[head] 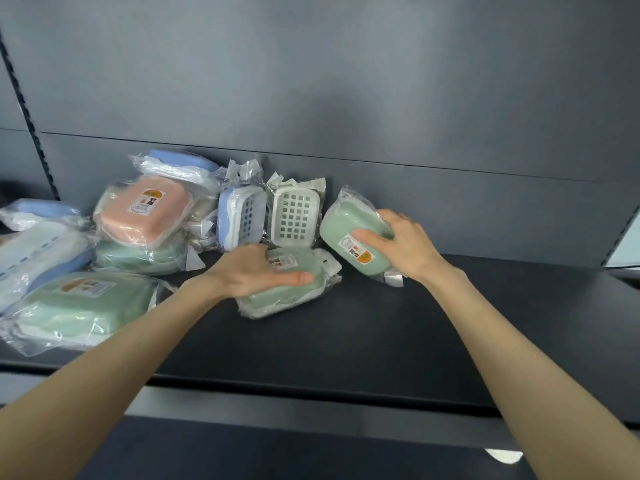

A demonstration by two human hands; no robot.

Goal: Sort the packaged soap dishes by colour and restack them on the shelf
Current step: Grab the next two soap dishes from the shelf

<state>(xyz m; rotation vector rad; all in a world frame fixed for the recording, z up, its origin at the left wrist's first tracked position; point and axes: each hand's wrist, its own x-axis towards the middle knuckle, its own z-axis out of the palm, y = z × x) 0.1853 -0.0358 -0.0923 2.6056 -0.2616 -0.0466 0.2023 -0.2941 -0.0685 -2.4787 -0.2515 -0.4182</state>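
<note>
Plastic-wrapped soap dishes lie on a dark shelf. My left hand grips a green dish lying flat at the shelf's middle. My right hand holds a second green dish, tilted and lifted off the shelf at the right. Behind them, a blue dish and a white dish stand on edge against the back wall. At the left lies a mixed heap: a pink dish on a green one, a large green dish in front, blue ones behind.
More blue and pale dishes crowd the far left edge. The grey back panel rises right behind the heap. A slotted upright runs along the left. The shelf's right half is bare dark surface.
</note>
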